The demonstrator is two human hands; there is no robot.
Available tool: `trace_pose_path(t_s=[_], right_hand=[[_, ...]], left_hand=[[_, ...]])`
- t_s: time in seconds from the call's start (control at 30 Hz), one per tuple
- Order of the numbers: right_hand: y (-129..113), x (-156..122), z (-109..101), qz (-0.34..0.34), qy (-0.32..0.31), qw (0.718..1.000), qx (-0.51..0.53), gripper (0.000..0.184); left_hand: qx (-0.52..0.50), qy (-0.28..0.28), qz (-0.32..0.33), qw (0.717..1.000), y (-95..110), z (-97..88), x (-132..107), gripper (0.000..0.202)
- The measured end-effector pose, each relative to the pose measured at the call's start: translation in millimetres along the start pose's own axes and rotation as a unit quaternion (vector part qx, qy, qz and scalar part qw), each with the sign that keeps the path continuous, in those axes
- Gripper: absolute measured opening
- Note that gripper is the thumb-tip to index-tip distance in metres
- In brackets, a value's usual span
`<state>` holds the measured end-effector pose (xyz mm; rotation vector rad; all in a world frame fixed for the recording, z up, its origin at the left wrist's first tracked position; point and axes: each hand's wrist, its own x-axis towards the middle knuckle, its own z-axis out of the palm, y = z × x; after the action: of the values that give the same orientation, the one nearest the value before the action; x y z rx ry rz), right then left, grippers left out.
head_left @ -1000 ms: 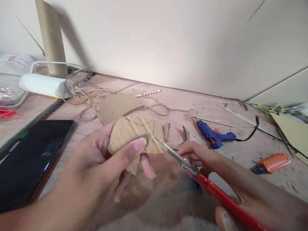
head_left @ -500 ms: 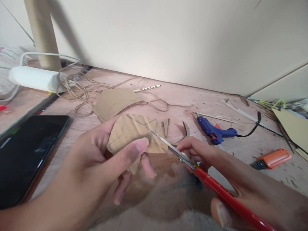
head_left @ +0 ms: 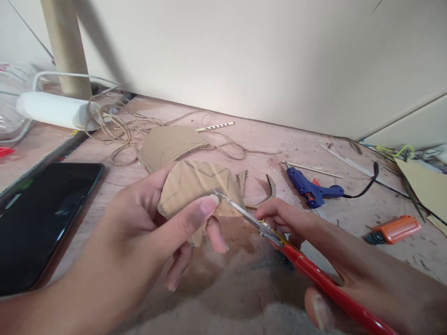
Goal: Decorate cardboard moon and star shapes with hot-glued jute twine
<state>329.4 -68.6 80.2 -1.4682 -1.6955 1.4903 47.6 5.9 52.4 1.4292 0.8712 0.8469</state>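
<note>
My left hand (head_left: 160, 218) pinches a rounded piece of cardboard (head_left: 195, 179), thumb on its face and fingers beneath. Pencil lines run along that piece's upper part. My right hand (head_left: 314, 251) is closed on red-handled scissors (head_left: 307, 272). Their narrow blade lies across the cardboard's right part, its tip beside my left thumb; the lower blade is hidden. Behind the held piece, a larger cardboard sheet (head_left: 167, 144) lies on the table. Thin cardboard offcuts (head_left: 271, 187) rest to the right of the held piece.
A blue glue gun (head_left: 312, 188) and an orange-handled cutter (head_left: 398, 229) lie at right. At left are a black phone (head_left: 45, 218), a white roll (head_left: 52, 109) and loose twine (head_left: 111, 125). A dotted pencil (head_left: 216, 126) lies near the wall (head_left: 226, 56).
The cardboard's right part has tilted up slightly against the scissors, and the blade tip sits closer to my left thumb. Both hands keep their grips. The view has shifted a little.
</note>
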Motion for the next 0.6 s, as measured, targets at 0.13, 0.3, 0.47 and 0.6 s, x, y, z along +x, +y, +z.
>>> trace_pose_path(t_s=[0.13, 0.3, 0.47, 0.6], right_hand=[[-2, 1, -1, 0.071, -0.024, 0.993, 0.095, 0.047], [1, 2, 1, 0.056, -0.002, 0.995, 0.08, 0.031], [12, 1, 4, 0.059, -0.02, 0.993, 0.104, 0.036], [14, -1, 4, 0.028, -0.006, 0.996, 0.086, 0.043]], left_hand=[[0.001, -0.01, -0.011, 1.0, 0, 0.7, -2, 0.045], [-0.019, -0.017, -0.023, 0.999, 0, -0.2, -4, 0.042], [-0.1, -0.055, -0.063, 0.991, 2, -1.0, 0, 0.03], [-0.11, -0.052, -0.068, 0.99, 0, -4.2, 0, 0.028]])
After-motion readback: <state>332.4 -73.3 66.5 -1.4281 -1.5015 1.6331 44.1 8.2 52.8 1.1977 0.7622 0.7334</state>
